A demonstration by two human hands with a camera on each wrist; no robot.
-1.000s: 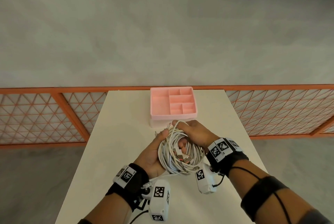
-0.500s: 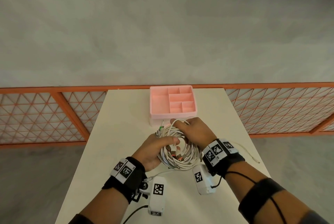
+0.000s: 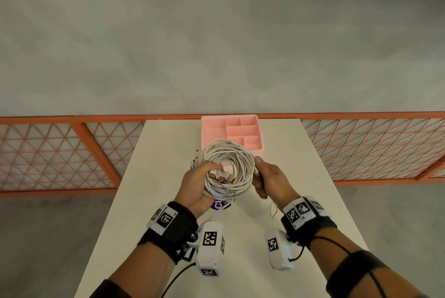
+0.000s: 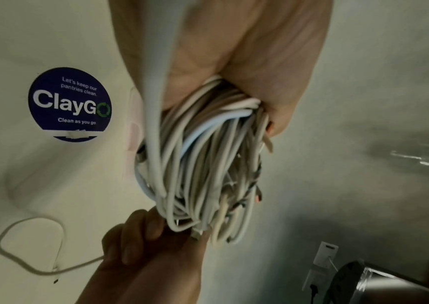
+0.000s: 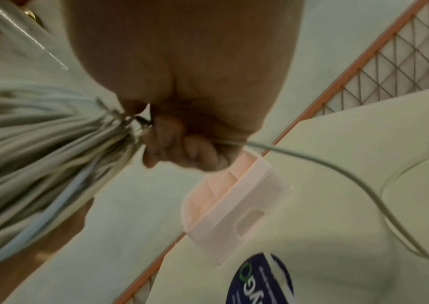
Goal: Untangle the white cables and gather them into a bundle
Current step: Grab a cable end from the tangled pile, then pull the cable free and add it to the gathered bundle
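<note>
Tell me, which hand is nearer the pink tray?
Right. The right hand grips the coil's edge just below the pink tray's near corner; the left hand holds the coil farther back.

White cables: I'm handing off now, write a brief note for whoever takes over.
Left hand: grips the coiled white cables on their left side, held above the table.
Right hand: fingers curled round the coil's right edge and a loose strand that trails onto the table.
Pink tray sits behind the coil, its visible compartments empty.
Done: most of the cable is wound into one coil.
Left: wind in the trailing strand and tidy the connector ends sticking out.
</note>
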